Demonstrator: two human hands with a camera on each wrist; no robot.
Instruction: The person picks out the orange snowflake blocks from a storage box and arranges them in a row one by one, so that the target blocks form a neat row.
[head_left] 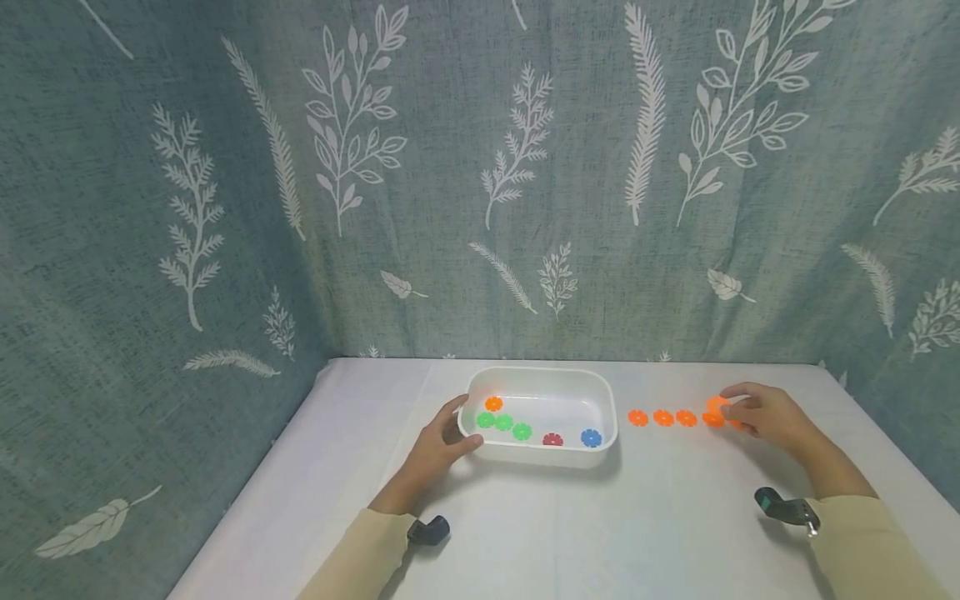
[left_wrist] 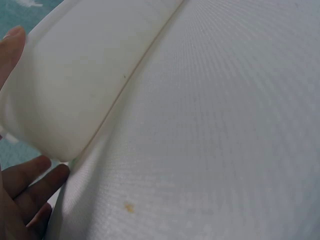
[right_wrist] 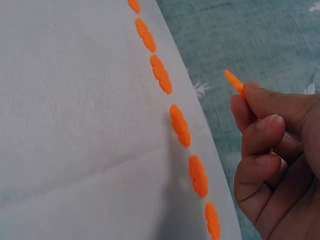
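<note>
A white plastic tub (head_left: 540, 455) stands on the table, with its end gripped by my left hand (head_left: 438, 442); the thumb is at the front rim and the fingers at the left side. In the right wrist view, my right hand (right_wrist: 280, 155) pinches an orange flower-shaped disc (right_wrist: 233, 81) between thumb and index finger, above the table. Below it runs a row of orange discs (head_left: 663, 418), right of the tub. Inside the tub lie an orange disc (head_left: 493, 403), several green discs (head_left: 522, 432), a red disc (head_left: 552, 439) and a blue disc (head_left: 591, 437).
A white cloth (head_left: 525, 533) covers the table. Behind and beside it hangs a green leaf-patterned curtain (head_left: 450, 167). Each wrist wears a dark strap-on camera, such as the right wrist camera (head_left: 783, 507).
</note>
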